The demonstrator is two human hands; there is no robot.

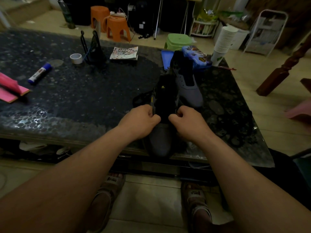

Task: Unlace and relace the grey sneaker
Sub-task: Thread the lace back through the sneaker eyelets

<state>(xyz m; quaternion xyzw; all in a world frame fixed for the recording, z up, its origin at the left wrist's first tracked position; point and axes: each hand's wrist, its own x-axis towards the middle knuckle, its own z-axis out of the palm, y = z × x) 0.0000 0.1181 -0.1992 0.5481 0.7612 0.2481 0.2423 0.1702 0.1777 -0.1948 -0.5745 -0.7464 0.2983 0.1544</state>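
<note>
A grey sneaker (160, 142) with a black tongue stands at the near edge of the dark table (75, 98), toe toward me. My left hand (141, 120) has its fingers curled at the left side of the lacing area. My right hand (186, 122) is curled at the right side. Each seems to pinch a dark lace or the eyelet edge; the dim light hides which. A loop of black lace (140, 98) lies to the left of the shoe. A second grey sneaker (188, 86) stands just behind, without a visible lace.
On the table lie a glue stick (39, 74), a tape roll (76, 58), a black stand (94, 47), a booklet (124, 53), a blue box (196, 57), a stack of paper cups (223, 44) and pink paper (10, 89). Stools stand on the floor behind.
</note>
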